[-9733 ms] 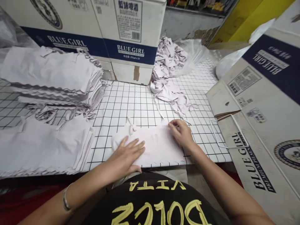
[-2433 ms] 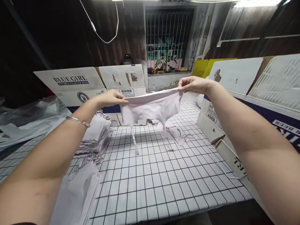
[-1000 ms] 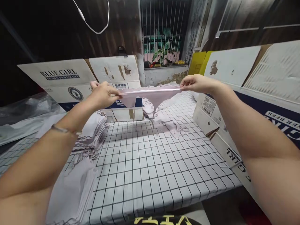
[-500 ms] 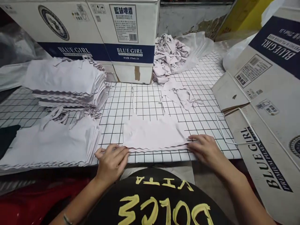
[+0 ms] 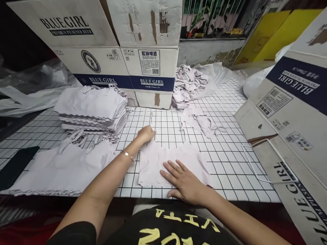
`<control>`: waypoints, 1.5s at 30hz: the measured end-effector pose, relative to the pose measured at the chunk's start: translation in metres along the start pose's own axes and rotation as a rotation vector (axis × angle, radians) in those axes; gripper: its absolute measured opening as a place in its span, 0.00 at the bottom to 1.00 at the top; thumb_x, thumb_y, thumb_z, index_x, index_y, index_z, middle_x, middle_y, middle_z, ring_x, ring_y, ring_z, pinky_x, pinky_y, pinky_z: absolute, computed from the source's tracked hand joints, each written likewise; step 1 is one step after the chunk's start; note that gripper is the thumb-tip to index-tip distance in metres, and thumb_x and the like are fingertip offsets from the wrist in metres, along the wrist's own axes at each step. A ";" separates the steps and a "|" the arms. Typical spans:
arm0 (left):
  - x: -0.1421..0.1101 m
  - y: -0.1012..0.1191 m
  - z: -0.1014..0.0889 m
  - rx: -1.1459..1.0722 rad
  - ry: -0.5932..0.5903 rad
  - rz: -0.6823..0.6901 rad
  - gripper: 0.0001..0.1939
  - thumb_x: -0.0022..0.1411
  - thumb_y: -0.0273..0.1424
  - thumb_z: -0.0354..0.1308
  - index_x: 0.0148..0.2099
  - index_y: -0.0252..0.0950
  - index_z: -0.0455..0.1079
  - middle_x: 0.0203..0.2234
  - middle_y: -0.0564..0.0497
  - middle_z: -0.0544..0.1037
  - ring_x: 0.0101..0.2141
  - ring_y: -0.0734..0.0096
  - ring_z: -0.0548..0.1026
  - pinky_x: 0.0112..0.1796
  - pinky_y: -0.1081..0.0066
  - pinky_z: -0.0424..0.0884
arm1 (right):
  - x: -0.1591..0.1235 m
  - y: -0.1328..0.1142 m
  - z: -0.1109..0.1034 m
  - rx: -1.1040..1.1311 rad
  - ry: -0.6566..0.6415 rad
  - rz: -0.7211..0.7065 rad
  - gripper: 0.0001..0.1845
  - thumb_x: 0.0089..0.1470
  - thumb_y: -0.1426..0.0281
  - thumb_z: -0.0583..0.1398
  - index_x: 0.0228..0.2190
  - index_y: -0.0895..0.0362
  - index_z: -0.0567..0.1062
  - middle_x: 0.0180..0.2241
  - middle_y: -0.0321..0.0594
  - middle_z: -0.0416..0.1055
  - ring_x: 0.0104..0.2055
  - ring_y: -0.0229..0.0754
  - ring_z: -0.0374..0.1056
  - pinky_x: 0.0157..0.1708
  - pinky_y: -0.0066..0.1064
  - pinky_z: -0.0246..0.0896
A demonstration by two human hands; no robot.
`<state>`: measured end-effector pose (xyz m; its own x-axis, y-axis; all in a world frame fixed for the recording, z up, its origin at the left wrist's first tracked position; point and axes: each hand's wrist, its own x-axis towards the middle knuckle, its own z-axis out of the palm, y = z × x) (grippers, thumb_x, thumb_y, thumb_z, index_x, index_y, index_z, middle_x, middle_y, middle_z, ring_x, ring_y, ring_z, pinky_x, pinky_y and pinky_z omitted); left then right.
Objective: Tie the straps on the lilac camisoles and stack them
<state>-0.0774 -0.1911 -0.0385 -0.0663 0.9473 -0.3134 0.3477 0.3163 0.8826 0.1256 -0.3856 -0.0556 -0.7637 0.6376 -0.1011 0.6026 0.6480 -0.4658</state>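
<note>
A pale pink strappy top (image 5: 150, 166) lies flat on the grid-patterned tablecloth (image 5: 224, 163), its two thin straps pointing away from me. My left hand (image 5: 146, 133) is closed at the base of the left strap (image 5: 151, 117), with the fingers curled around it. Flat on the lower middle of the top rests my right hand (image 5: 182, 182), fingers spread. The right strap (image 5: 183, 131) lies loose on the cloth. To the left, a lower pile of similar tops (image 5: 63, 163) sits in front of a taller stack (image 5: 84, 102).
Behind the stack stands a white and blue beer carton (image 5: 153, 81); another carton (image 5: 278, 102) leans at the right with a white wire frame (image 5: 255, 170) against it. Crumpled pink fabric (image 5: 189, 81) and a loose piece (image 5: 201, 122) lie at the back. A dark cloth (image 5: 20, 163) lies far left.
My left hand has moved from the top's lower left corner up to the left strap. My right hand has shifted left from the lower right corner onto the fabric. The view has tilted up.
</note>
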 end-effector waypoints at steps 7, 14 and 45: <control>0.038 0.029 -0.013 -0.435 -0.172 -0.062 0.10 0.55 0.16 0.58 0.33 0.35 0.62 0.26 0.47 0.77 0.30 0.69 0.77 0.36 0.67 0.75 | -0.009 0.000 -0.003 0.085 -0.018 0.001 0.39 0.61 0.48 0.49 0.67 0.50 0.47 0.69 0.47 0.36 0.70 0.56 0.33 0.66 0.59 0.27; 0.067 0.080 -0.027 -0.608 -0.169 0.032 0.12 0.62 0.13 0.47 0.41 0.28 0.69 0.26 0.45 0.78 0.27 0.77 0.76 0.36 0.75 0.74 | -0.015 -0.001 -0.011 0.272 -0.018 0.019 0.39 0.58 0.48 0.55 0.65 0.46 0.52 0.68 0.44 0.41 0.70 0.57 0.36 0.66 0.60 0.27; -0.107 -0.025 -0.001 0.764 -0.256 0.490 0.15 0.58 0.44 0.61 0.38 0.38 0.70 0.41 0.48 0.76 0.46 0.54 0.66 0.46 0.56 0.52 | 0.065 0.067 -0.090 1.598 0.575 0.522 0.17 0.32 0.71 0.74 0.22 0.59 0.72 0.22 0.32 0.70 0.25 0.30 0.64 0.23 0.22 0.59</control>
<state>-0.0803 -0.3008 -0.0266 0.4256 0.8975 -0.1155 0.8077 -0.3192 0.4957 0.1372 -0.2631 -0.0142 -0.2037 0.9039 -0.3760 -0.3254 -0.4248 -0.8448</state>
